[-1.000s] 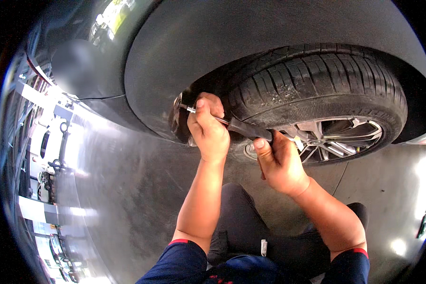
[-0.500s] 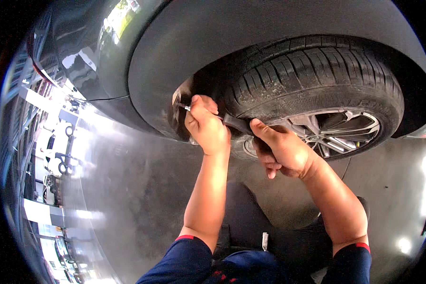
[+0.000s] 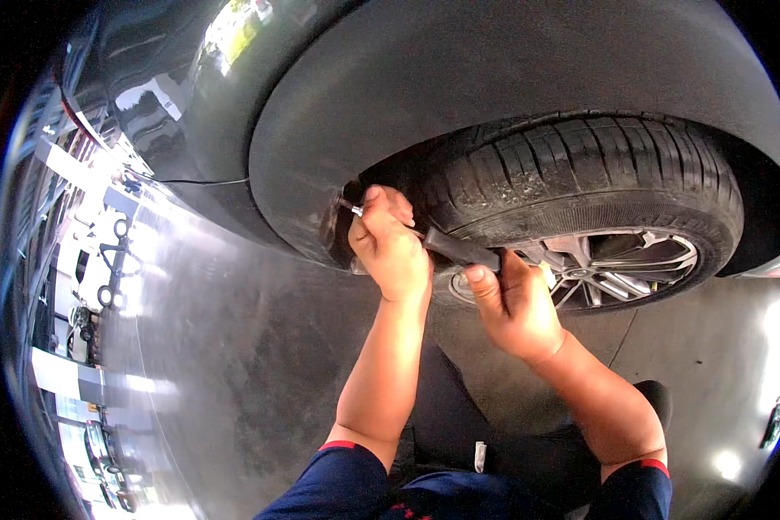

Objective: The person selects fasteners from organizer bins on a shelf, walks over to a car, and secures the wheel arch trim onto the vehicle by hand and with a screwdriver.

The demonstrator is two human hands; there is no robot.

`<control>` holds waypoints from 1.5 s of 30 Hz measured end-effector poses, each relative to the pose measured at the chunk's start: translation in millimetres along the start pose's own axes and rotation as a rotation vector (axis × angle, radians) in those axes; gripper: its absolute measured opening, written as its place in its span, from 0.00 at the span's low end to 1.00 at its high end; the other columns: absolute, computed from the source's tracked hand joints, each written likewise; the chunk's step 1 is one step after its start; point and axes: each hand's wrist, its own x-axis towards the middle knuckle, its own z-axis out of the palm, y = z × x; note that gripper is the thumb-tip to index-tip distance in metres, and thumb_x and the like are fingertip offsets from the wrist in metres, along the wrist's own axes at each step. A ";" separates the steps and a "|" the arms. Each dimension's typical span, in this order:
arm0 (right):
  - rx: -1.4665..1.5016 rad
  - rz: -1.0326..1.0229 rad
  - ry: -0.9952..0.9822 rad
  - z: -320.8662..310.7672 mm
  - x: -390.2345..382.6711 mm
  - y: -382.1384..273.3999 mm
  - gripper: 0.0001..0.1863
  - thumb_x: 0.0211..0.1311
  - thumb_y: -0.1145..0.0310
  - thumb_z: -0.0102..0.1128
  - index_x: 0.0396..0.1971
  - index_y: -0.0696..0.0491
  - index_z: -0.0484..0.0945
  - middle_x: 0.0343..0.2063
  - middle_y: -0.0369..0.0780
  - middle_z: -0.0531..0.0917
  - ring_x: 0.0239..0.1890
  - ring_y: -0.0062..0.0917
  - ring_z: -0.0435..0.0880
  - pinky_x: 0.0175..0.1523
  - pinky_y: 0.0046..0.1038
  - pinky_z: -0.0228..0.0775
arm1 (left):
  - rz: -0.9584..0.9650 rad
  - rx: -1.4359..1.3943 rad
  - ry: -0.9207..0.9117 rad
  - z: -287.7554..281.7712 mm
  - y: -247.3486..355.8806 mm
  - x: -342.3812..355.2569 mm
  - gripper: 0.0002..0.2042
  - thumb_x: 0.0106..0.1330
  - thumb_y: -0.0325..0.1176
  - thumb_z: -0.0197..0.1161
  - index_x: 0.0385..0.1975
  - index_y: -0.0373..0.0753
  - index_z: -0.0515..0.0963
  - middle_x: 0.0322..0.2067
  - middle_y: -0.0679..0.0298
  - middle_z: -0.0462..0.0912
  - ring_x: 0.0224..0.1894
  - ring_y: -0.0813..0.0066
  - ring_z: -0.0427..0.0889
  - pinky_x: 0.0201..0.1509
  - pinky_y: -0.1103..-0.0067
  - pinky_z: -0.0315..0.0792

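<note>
A driver with a thick black handle (image 3: 464, 250) and a silver socket-like tip (image 3: 354, 210) lies across the front of the wheel arch, tip to the left. My left hand (image 3: 388, 247) is closed around its shaft just behind the tip, hiding most of the shaft. Thumb and fingers of my right hand (image 3: 518, 303) grip the rear end of the handle. The tip meets the inner edge of the dark grey wheel-arch trim (image 3: 316, 160); the fastener there, if any, is too small to make out.
Close to the right of my hands stands the tyre (image 3: 563, 178), with its silver spoked rim (image 3: 594, 273). Glossy bodywork (image 3: 160, 130) curves away at upper left. Below lies the grey floor (image 3: 234, 347), with my bent legs on it. Wheeled equipment (image 3: 113, 264) stands far left.
My right hand has turned and shifted its grip on the handle, its fingers now wrapped closer round the end. My left hand keeps its hold. The whole view has shifted slightly.
</note>
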 end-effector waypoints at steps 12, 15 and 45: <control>0.663 0.780 -0.476 -18.5 20.8 -24.5 0.34 0.76 0.37 0.43 0.21 0.52 0.69 0.10 0.33 0.66 0.10 0.18 0.65 0.19 0.28 0.75 | -0.045 -0.055 -0.014 -7.0 -7.3 2.4 0.19 0.74 0.38 0.57 0.17 0.41 0.67 0.19 0.70 0.69 0.25 0.81 0.65 0.32 0.79 0.58; 0.887 0.899 -0.593 -18.3 20.7 -9.3 0.34 0.75 0.34 0.43 0.23 0.51 0.68 0.10 0.32 0.64 0.08 0.17 0.61 0.17 0.27 0.70 | -0.018 -0.084 -0.053 -6.5 -8.1 3.6 0.19 0.73 0.36 0.57 0.17 0.42 0.65 0.19 0.70 0.68 0.25 0.81 0.64 0.32 0.79 0.58; 0.708 0.842 -0.343 -18.0 14.0 -31.0 0.34 0.77 0.38 0.42 0.27 0.55 0.74 0.14 0.33 0.68 0.14 0.19 0.68 0.24 0.28 0.76 | -0.078 -0.093 -0.009 -0.5 -0.9 5.2 0.20 0.72 0.36 0.61 0.15 0.44 0.65 0.16 0.75 0.63 0.21 0.85 0.59 0.27 0.80 0.51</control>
